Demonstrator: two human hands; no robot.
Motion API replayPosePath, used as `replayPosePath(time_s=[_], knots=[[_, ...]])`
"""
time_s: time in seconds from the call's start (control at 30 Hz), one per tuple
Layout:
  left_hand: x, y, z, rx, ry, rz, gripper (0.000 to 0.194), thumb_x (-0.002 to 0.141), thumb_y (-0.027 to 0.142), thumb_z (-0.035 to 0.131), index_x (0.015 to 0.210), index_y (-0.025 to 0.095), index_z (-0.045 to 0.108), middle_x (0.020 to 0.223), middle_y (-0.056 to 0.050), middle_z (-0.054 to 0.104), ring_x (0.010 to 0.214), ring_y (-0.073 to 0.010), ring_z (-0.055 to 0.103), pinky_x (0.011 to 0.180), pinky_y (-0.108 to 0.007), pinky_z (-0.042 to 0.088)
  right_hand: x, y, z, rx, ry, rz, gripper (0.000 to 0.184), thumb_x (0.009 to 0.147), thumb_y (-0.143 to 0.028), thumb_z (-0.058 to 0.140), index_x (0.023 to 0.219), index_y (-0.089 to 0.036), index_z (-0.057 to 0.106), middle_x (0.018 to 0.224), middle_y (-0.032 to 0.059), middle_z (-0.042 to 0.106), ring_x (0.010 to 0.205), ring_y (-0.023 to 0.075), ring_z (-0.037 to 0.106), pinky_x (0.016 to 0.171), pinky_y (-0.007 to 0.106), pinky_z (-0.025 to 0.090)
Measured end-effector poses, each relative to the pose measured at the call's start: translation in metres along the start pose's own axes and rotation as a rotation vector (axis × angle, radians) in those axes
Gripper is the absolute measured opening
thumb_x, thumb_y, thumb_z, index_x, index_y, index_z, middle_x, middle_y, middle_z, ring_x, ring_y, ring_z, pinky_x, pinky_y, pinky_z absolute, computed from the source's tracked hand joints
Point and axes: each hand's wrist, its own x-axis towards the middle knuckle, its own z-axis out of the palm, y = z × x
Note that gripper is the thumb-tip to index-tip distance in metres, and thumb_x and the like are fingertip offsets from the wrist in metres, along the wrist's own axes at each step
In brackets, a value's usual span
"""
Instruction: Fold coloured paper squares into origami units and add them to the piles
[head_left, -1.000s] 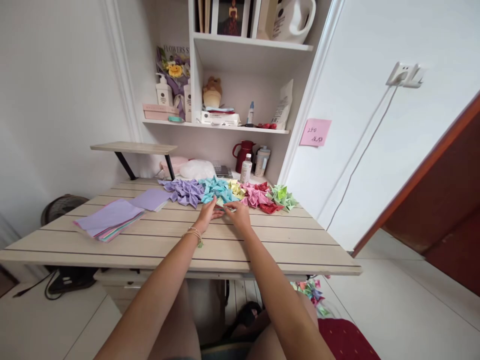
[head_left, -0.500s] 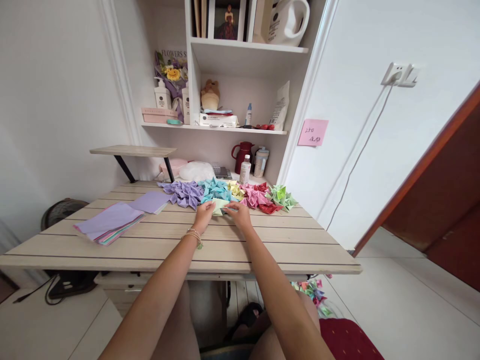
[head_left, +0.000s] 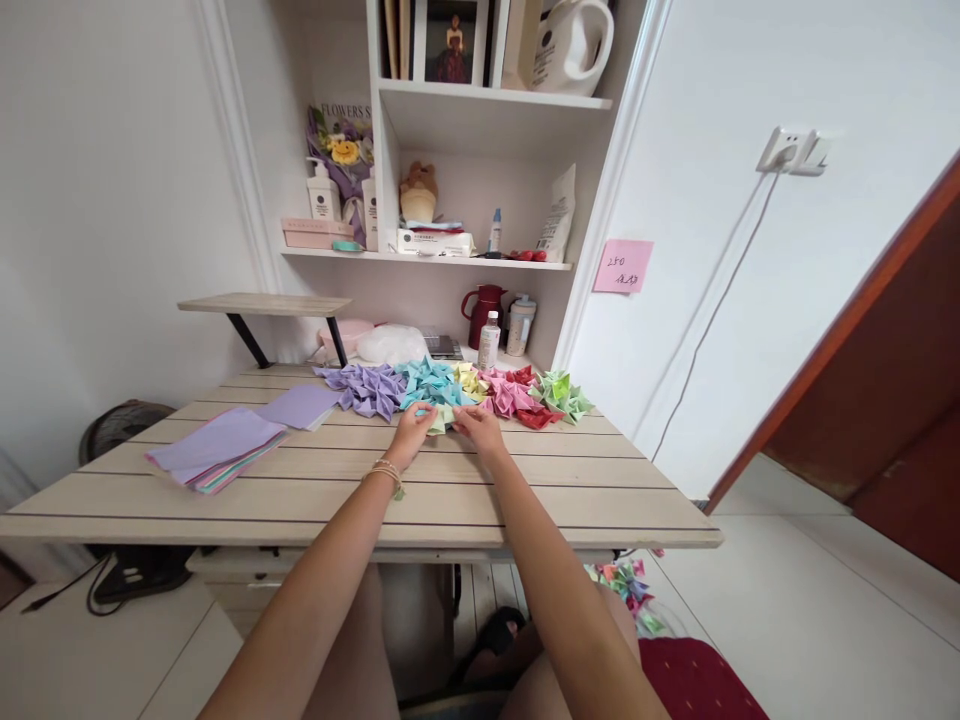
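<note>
Between my two hands is a small folded piece of pale green paper [head_left: 442,420], just above the tabletop [head_left: 450,495]. My left hand [head_left: 411,432] pinches its left side, with bracelets at the wrist. The fingers of my right hand [head_left: 478,428] are closed on its right edge. Right behind the hands lie folded paper shapes in heaps: purple [head_left: 367,388], blue [head_left: 429,380], yellow [head_left: 469,380], pink [head_left: 508,394], red [head_left: 540,416] and green [head_left: 564,396]. The fingertips partly cover the green paper, so its exact folds are hard to make out.
At the left lies a fanned stack of coloured paper sheets [head_left: 217,445] beside purple sheets [head_left: 300,405]. A small raised stand [head_left: 264,306] is behind them. At the back stand a bottle [head_left: 488,342], a red jug [head_left: 484,315] and a tumbler [head_left: 520,325]. More folded paper [head_left: 626,585] lies below the table.
The pale green paper has changed shape and angle between my fingers, showing a smaller, more pointed outline. Both hands stay in nearly the same place.
</note>
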Motion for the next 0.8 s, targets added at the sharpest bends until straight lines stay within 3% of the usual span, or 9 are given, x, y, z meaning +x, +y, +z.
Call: replayPosePath(time_s=[0.17, 0.43, 0.8], knots=[[0.0004, 0.0008, -0.0005, -0.017, -0.027, 0.005, 0.034, 0.059, 0.037, 0.074, 0.081, 0.013, 0.066, 0.072, -0.005, 0.068, 0.059, -0.0134, 0.061, 0.05, -0.021, 0.044, 0.0015, 0.0006, -0.0004, 0.04, 0.05, 0.005, 0.039, 0.05, -0.044, 0.077, 0.071, -0.015, 0.062, 0.063, 0.0014, 0.065, 0.059, 0.0148, 0.061, 0.06, 0.028, 0.052], [-0.0007, 0.0, 0.0011, -0.057, -0.045, 0.048, 0.045, 0.044, 0.017, 0.082, 0.087, 0.013, 0.068, 0.093, -0.009, 0.07, 0.085, -0.0208, 0.064, 0.078, -0.032, 0.049, 0.0047, 0.0037, -0.0026, 0.042, 0.128, -0.006, 0.028, 0.054, -0.034, 0.073, 0.072, -0.016, 0.063, 0.067, 0.0008, 0.065, 0.061, 0.0138, 0.061, 0.063, 0.028, 0.052], [0.0073, -0.0068, -0.0036, -0.011, 0.055, 0.113, 0.034, 0.053, 0.023, 0.078, 0.084, 0.013, 0.068, 0.084, -0.007, 0.07, 0.078, -0.0184, 0.064, 0.08, -0.033, 0.048, 0.0004, 0.0032, -0.0016, -0.07, 0.018, 0.038, 0.03, 0.053, -0.032, 0.074, 0.074, -0.011, 0.072, 0.055, 0.0012, 0.063, 0.054, 0.014, 0.057, 0.056, 0.028, 0.049]])
